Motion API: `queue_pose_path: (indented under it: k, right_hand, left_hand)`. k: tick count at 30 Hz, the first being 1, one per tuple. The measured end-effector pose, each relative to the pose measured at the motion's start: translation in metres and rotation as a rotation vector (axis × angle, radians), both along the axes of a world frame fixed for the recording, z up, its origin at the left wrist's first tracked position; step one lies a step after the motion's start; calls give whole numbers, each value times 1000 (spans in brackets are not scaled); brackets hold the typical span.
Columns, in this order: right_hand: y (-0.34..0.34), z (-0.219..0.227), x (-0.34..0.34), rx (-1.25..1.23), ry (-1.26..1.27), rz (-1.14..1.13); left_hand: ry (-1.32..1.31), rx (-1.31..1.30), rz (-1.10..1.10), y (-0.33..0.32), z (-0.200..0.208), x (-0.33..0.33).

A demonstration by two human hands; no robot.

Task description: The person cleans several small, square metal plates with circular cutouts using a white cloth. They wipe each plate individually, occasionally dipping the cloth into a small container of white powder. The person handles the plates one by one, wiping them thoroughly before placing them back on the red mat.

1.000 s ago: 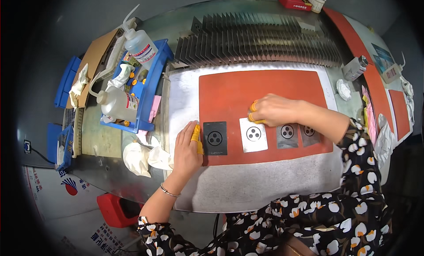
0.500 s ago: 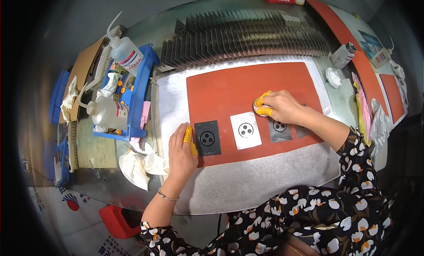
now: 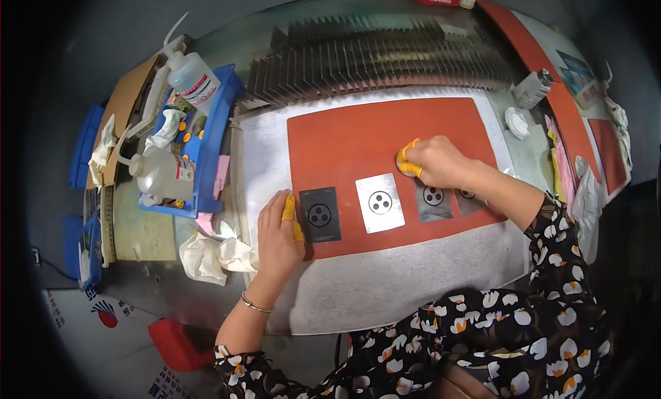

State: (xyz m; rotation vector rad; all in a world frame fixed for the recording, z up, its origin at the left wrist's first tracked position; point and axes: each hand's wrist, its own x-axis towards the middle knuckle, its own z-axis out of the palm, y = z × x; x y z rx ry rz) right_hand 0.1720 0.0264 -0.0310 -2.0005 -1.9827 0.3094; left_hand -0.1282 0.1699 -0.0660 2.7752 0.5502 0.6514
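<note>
My left hand (image 3: 277,235) lies with its fingers stretched out at the left edge of the orange-red mat (image 3: 358,134). Yellow finger cots cover some of its fingers, which are beside a dark metal plate (image 3: 320,230) printed with a ring and three dots. In my right hand (image 3: 441,163), yellow-capped fingers close on a small pale round pad (image 3: 409,173), mostly hidden under them. Just below and left of that hand is a bright silver plate (image 3: 381,222) with the same mark. A grey plate (image 3: 435,211) and another grey plate (image 3: 474,203) lie partly under my right hand and forearm.
Rows of thin upright plates (image 3: 372,65) stand along the back. At left, a blue tray (image 3: 215,144) holds squeeze bottles (image 3: 165,177) and small orange-capped containers. Crumpled white cloths (image 3: 206,260) lie near my left forearm. A bottle (image 3: 531,89) and a white wad (image 3: 516,123) are at right.
The view has shifted slightly. My right hand has turned a little on the mat, still gripping the pad. My left hand keeps its place beside the dark plate.
</note>
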Motion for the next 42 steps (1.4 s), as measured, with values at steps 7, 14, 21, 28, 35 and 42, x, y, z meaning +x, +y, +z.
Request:
queue_pose_path:
  k: [7, 14, 21, 28, 35, 42]
  right_hand:
    - [-15, -13, -26, 77, 28, -107]
    - [0, -15, -21, 144, 39, -143]
    - [-10, -11, -29, 86, 65, 54]
    - [12, -7, -43, -23, 15, 152]
    - [20, -12, -60, 39, 31, 215]
    - [-16, -16, -36, -1, 32, 258]
  left_hand:
    - [29, -22, 9, -2, 0, 0]
    - [13, 0, 7, -1, 2, 0]
    - [-18, 17, 1, -3, -1, 1]
    - [-41, 27, -4, -1, -3, -1]
    - [-14, 9, 18, -6, 0, 5]
    - [-10, 45, 8, -2, -3, -1]
